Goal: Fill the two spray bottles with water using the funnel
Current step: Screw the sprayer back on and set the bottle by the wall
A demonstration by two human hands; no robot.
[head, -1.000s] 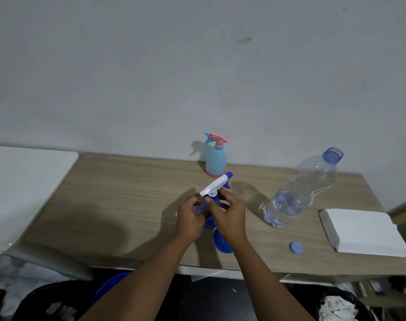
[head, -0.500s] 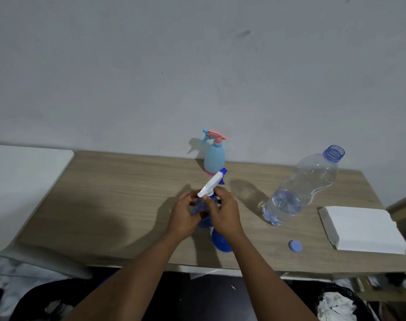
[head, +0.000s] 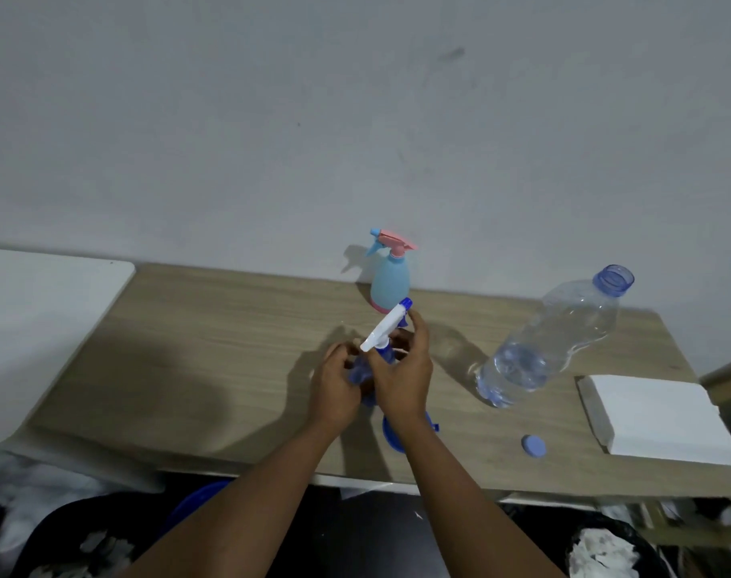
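Observation:
A small dark blue spray bottle (head: 360,375) stands mid-table, mostly hidden by my hands. My left hand (head: 334,390) grips its body. My right hand (head: 405,371) is closed around the collar of its white and blue spray head (head: 385,330), which tilts up to the right. A light blue spray bottle with a pink head (head: 390,281) stands upright by the wall. The blue funnel (head: 391,435) lies on the table under my right wrist, partly covered. A large clear water bottle (head: 551,348), uncapped and about a quarter full, stands to the right.
The water bottle's blue cap (head: 533,445) lies near the wooden table's front edge (head: 230,456). A white folded stack (head: 655,415) sits at the right end. A white surface (head: 30,327) adjoins the table's left end. Bins stand below the table.
The spray head has turned slightly in my right hand and the view has shifted a little. Both hands stay on the dark blue bottle.

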